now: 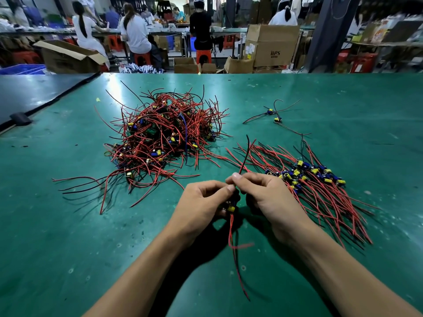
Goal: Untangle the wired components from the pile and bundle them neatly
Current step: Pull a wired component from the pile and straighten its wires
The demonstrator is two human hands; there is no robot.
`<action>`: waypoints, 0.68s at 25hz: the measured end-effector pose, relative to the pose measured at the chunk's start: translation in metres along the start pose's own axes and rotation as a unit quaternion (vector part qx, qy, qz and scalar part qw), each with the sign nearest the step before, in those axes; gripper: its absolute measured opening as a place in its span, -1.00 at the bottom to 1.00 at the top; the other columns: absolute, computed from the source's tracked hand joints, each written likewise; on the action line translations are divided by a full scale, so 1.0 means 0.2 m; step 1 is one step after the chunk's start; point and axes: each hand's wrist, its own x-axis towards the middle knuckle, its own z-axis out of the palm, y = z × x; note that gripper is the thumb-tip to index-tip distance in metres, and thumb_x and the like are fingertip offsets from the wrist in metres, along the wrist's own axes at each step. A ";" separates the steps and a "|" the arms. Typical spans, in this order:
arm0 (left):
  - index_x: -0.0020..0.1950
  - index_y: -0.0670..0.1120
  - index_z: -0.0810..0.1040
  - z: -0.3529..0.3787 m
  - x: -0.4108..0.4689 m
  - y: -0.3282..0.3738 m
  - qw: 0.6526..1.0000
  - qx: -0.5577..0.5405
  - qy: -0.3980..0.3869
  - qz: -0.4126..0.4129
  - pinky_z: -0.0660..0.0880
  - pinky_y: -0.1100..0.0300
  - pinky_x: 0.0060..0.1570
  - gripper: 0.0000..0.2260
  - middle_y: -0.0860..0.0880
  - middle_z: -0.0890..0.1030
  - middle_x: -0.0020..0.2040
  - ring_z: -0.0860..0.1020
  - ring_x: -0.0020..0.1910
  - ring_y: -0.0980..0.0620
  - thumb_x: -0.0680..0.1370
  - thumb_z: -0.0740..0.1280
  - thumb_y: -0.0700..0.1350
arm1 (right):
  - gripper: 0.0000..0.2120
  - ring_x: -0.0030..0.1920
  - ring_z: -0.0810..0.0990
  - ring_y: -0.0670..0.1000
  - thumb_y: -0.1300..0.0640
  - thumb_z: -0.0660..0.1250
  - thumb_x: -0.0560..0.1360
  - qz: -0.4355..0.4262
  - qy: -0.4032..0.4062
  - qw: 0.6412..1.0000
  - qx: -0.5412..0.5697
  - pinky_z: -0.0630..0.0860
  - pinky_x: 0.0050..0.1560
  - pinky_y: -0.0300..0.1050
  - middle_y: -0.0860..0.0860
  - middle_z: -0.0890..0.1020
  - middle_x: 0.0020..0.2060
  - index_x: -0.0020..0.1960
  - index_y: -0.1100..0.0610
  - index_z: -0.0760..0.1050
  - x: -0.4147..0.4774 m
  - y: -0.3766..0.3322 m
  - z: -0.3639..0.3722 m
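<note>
A tangled pile (163, 138) of red and black wired components with small yellow and blue parts lies at the centre left of the green table (68, 225). To the right, a sorted row of wired components (320, 186) lies with wires roughly parallel. My left hand (201, 202) and my right hand (267, 197) meet near the table's middle front, both holding one wired component (231, 208). My right fingers pinch its upper red and black wires, which stick upward. Its lower wires hang toward me.
Two loose wired components (273, 115) lie at the back right. A dark panel (34, 92) borders the table at the left. Beyond the far edge stand cardboard boxes (272, 46), red stools and several people working at benches.
</note>
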 end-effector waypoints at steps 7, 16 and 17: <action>-0.10 -0.22 0.61 0.02 0.01 -0.01 1.000 0.023 0.004 0.007 0.57 0.26 -0.30 -0.89 -0.13 0.64 -0.25 0.63 -0.35 0.03 0.58 0.31 -0.25 | -0.77 -0.44 0.49 -0.18 0.08 0.42 0.56 -0.047 0.065 0.993 -0.082 0.44 -0.33 -0.24 -0.08 0.62 -0.42 -0.23 0.14 0.67 0.00 0.03 0.04; -0.08 -0.30 0.58 0.03 -0.02 0.02 0.998 0.009 -0.055 -0.009 0.57 0.22 -0.25 -0.90 -0.12 0.67 -0.24 0.63 -0.35 0.00 0.57 0.30 -0.29 | -0.59 -0.62 0.17 -0.14 -0.03 0.22 0.65 0.117 0.057 0.959 0.252 0.11 -0.63 -0.30 -0.05 0.39 -0.46 -0.21 0.21 0.61 0.05 -0.08 -0.06; -0.08 -0.30 0.59 0.03 -0.02 0.02 0.998 0.013 -0.055 -0.007 0.57 0.23 -0.26 -0.90 -0.10 0.67 -0.26 0.62 -0.35 0.01 0.57 0.30 -0.29 | -0.57 -0.63 0.17 -0.14 -0.03 0.23 0.64 0.143 0.035 0.947 0.286 0.11 -0.65 -0.30 -0.04 0.38 -0.47 -0.27 0.20 0.60 0.05 -0.09 -0.06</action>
